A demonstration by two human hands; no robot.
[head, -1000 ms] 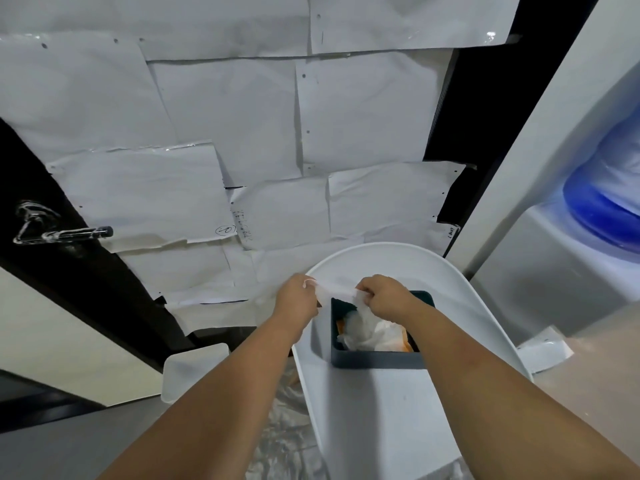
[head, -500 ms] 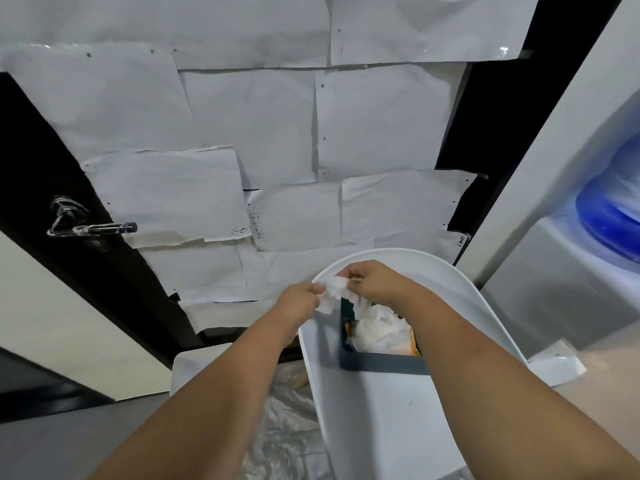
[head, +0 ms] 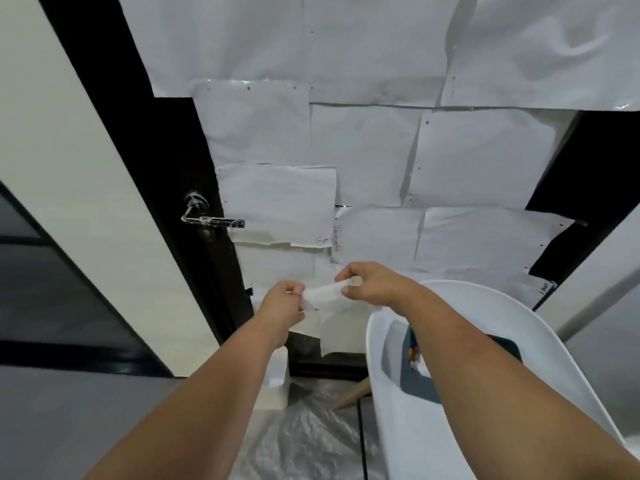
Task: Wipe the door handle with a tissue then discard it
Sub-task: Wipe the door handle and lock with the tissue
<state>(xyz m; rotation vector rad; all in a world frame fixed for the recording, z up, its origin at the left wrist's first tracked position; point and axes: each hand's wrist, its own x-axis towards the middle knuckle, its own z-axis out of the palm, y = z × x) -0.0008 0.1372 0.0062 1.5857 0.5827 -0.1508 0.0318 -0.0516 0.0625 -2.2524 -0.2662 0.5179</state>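
A white tissue is stretched between my two hands in front of the door. My left hand pinches its left end and my right hand grips its right end. The metal lever door handle sticks out from the black door, up and to the left of my hands and apart from them. The dark tissue box rests on the white chair seat, mostly hidden behind my right forearm.
A white chair stands at the right. White paper sheets cover the door. A white bin with a clear plastic liner sits on the floor below my hands. A cream wall runs along the left.
Both hands have lifted the tissue out of the box and moved it up and left, off the chair. The view has swung left, so the handle now lies nearer the centre.
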